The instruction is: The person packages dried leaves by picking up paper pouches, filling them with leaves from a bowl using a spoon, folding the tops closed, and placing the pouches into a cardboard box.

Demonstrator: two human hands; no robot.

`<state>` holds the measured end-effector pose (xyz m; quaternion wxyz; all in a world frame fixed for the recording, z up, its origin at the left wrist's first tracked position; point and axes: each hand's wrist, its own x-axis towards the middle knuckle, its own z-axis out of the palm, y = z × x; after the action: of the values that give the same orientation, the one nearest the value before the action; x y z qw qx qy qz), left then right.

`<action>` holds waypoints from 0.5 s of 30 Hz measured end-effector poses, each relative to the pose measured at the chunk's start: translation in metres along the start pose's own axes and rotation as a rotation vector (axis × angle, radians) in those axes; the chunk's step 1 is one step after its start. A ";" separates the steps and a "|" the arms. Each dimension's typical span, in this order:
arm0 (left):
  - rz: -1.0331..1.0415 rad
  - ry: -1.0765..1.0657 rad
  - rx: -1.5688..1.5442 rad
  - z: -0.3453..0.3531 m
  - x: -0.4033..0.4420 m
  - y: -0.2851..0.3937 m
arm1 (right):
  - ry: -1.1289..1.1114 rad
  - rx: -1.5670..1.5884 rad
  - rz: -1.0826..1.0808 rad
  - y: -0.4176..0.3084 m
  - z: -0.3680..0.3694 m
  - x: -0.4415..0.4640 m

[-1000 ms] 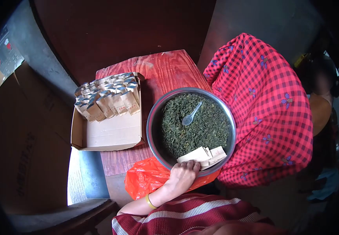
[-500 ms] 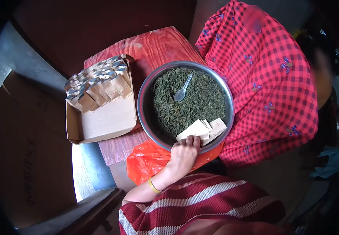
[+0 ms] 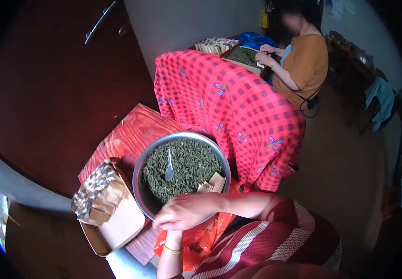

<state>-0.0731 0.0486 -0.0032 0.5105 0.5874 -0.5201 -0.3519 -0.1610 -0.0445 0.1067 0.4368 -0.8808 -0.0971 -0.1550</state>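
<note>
A good batch of paper packets (image 3: 101,193) looks done, crowded into only the far part of the cardboard box (image 3: 122,224) by the table's left edge, while plenty of dried leaves (image 3: 182,160) and some flat packets (image 3: 212,183) remain inside the metal bowl (image 3: 226,160). At its near rim the right hand (image 3: 189,210) crosses over the left hand (image 3: 170,226), the two together; they're blurred and overlapping, so I can't tell what, if anything, they grip.
</note>
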 end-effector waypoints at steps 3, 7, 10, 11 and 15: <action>0.106 -0.367 0.815 -0.015 0.025 0.005 | -0.090 0.005 0.043 0.035 -0.013 0.042; -0.074 -0.285 0.520 -0.027 0.027 0.016 | -0.233 0.170 0.054 0.146 -0.008 0.076; -0.154 -0.290 0.393 -0.039 0.029 0.018 | -0.252 0.348 0.368 0.186 -0.019 0.070; -0.079 -0.207 0.382 -0.042 0.027 0.005 | -0.247 0.360 0.387 0.200 -0.020 0.064; -0.202 -0.023 0.151 -0.052 0.029 -0.001 | -0.251 0.247 0.454 0.183 -0.054 0.050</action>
<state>-0.0179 0.0326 0.0108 0.4206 0.6696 -0.4891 -0.3682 -0.0683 -0.1953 0.0197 0.5487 -0.8325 0.0310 0.0699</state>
